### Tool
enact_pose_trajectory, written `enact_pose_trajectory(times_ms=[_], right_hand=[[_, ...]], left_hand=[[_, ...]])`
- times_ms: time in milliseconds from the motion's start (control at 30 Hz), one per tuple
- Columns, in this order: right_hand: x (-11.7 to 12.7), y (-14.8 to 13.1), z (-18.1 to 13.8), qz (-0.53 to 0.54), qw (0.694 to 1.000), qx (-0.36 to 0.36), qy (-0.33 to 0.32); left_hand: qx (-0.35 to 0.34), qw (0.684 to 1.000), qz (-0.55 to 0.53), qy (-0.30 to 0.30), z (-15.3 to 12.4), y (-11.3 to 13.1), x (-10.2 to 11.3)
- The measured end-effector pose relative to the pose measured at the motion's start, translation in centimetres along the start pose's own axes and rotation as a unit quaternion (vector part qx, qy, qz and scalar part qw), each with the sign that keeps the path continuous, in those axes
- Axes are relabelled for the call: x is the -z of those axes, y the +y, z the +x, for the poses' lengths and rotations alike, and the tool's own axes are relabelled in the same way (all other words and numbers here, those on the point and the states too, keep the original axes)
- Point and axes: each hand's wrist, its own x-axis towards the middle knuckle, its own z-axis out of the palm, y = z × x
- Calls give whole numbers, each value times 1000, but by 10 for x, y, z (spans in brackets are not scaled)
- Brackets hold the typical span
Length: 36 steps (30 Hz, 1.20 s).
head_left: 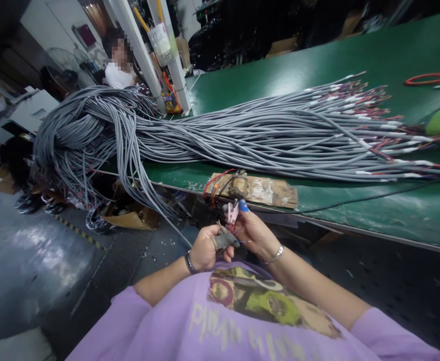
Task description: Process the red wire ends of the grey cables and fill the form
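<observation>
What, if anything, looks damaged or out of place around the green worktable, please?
The rough brown wooden board on the green worktable looks worn, with whitish patches; small white scraps litter the dark floor like stray debris.

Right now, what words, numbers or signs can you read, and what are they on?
None reads clearly.
Purple shirt: pale writing, too distorted to read.
Orange packet by the white post: print too small to read.
Clear pouch on the post: any print too blurred.

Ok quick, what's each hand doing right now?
Left hand: closed, holding a gray cable near its end.
Right hand: partly closed at the pink clip; whether it grips can't be told.
</observation>
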Motion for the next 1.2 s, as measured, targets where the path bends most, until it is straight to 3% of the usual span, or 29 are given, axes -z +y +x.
enact_pose_trajectory(times_ms=[467,967,1200], right_hand=[[-6,-4,-4,-33,999,27,0],[-10,-6,-4,-10,999,46,28],[-9,-6,-4,-10,999,49,7]], left_hand=[[-14,1000,21,-10,1,-3,1],[-42,998,-24,45,1,-4,-1],[-35,998,8,54,4,-2,-2]])
